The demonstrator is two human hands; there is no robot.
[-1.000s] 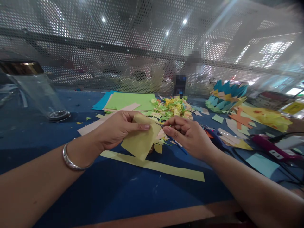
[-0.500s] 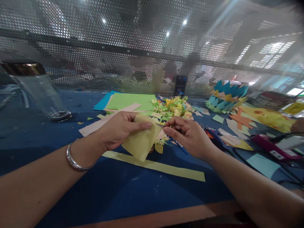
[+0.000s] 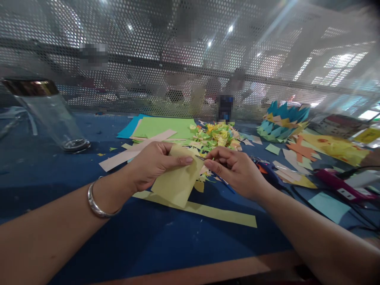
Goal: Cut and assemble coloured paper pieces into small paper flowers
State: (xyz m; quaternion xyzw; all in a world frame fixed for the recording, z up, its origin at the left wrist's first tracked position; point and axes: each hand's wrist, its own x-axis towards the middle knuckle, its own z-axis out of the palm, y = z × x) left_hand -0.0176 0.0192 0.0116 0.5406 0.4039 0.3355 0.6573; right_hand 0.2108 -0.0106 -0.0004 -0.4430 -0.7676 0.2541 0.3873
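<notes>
My left hand (image 3: 156, 164) pinches a folded pale yellow sheet of paper (image 3: 175, 184) between thumb and fingers. Facing it, my right hand (image 3: 234, 168) is closed around a thin pointed metal tool (image 3: 200, 157). Its narrow tip meets the upper right edge of the sheet; my fingers cover the rest, so its kind is unclear. Below the sheet, a long pale yellow paper strip (image 3: 221, 215) lies flat on the blue table. Behind my hands is a heap of small cut paper pieces (image 3: 218, 134), green, yellow and orange.
A glass bottle (image 3: 55, 118) stands at the left. Stacked coloured paper (image 3: 166, 127) lies at the back, with a pale pink strip (image 3: 138, 150) partly over it. At the right are a layered paper crown (image 3: 283, 120), an orange paper cross (image 3: 301, 148), a purple power strip (image 3: 341, 186) and cables.
My left hand and the yellow sheet have shifted slightly right and down, and the sheet has turned a little. My right hand stays almost in place, the tool's tip still at the sheet's edge.
</notes>
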